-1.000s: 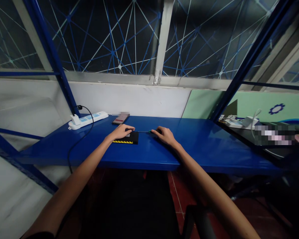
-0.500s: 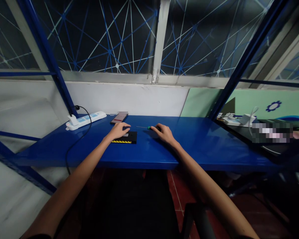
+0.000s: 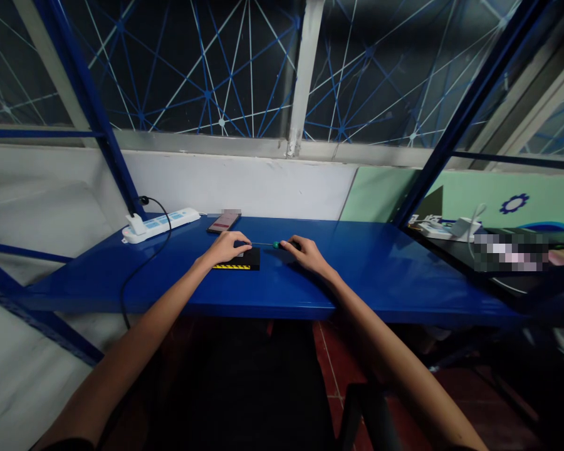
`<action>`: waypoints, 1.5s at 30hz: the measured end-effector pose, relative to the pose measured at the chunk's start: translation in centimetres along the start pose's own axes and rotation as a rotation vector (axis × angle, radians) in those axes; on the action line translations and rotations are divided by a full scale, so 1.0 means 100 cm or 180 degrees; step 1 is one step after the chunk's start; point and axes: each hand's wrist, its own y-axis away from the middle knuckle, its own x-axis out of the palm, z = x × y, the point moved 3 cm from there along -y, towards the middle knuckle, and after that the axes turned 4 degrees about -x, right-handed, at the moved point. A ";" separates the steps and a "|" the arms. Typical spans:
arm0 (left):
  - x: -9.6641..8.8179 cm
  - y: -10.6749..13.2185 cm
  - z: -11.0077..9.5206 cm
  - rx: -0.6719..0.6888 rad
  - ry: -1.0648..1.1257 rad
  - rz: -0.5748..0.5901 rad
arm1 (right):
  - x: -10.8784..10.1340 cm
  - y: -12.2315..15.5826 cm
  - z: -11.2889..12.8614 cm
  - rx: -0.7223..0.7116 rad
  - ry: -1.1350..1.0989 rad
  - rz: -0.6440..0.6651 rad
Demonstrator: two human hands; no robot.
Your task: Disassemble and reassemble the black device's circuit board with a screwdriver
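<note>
A small black box with a yellow-and-black striped front edge (image 3: 242, 261) lies on the blue metal table (image 3: 380, 269). My left hand (image 3: 226, 247) rests on top of it, fingers curled down over its far side. My right hand (image 3: 303, 252) is closed round a thin screwdriver (image 3: 275, 245) with a green collar. Its slim shaft runs left to the far edge of the box, close to my left fingertips.
A white power strip (image 3: 162, 224) with a plugged-in black cable lies at the back left. A phone (image 3: 223, 222) lies behind the box. Blue rack posts rise at both sides. A second shelf at the right holds white items (image 3: 444, 228).
The screwdriver tip first drew back from the box, then returned to its far edge. My left hand stayed on the box. The view shifted slightly.
</note>
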 end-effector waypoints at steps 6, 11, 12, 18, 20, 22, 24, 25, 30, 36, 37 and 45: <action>0.001 -0.002 0.001 0.0070 0.0035 -0.0116 | 0.000 0.000 0.000 0.0000 0.0036 -0.0004; 0.002 -0.002 0.003 0.0116 0.0082 -0.0107 | -0.001 0.001 0.002 -0.0030 0.0076 0.0014; 0.002 -0.002 0.003 0.0128 0.0086 -0.0110 | -0.001 0.001 0.002 -0.0032 0.0081 0.0013; 0.000 -0.001 -0.003 0.0163 -0.0077 -0.0104 | -0.002 0.002 0.004 -0.0035 0.0156 0.0008; 0.000 0.000 -0.005 0.0142 -0.0218 -0.0080 | -0.002 0.002 0.004 -0.0067 0.0170 0.0006; 0.001 0.001 -0.006 0.0124 -0.0387 -0.0061 | -0.002 0.002 0.004 -0.0074 0.0194 0.0005; 0.001 0.001 -0.006 0.0129 -0.0519 -0.0067 | -0.001 0.002 0.005 -0.0051 0.0225 0.0017; 0.002 0.001 -0.006 0.0134 -0.0561 -0.0081 | -0.001 0.002 0.005 -0.0046 0.0235 0.0026; 0.002 0.002 -0.005 0.0102 -0.0623 -0.0106 | -0.003 0.003 0.007 -0.0057 0.0230 0.0016; 0.002 0.002 -0.005 0.0016 -0.0695 -0.0138 | -0.002 0.003 0.005 -0.0036 0.0250 -0.0021; 0.002 0.002 -0.005 0.0011 -0.0699 -0.0139 | -0.002 0.003 0.004 -0.0044 0.0249 -0.0029; 0.002 0.002 -0.005 0.0024 -0.0710 -0.0174 | -0.007 0.003 0.005 -0.0032 0.0269 -0.0148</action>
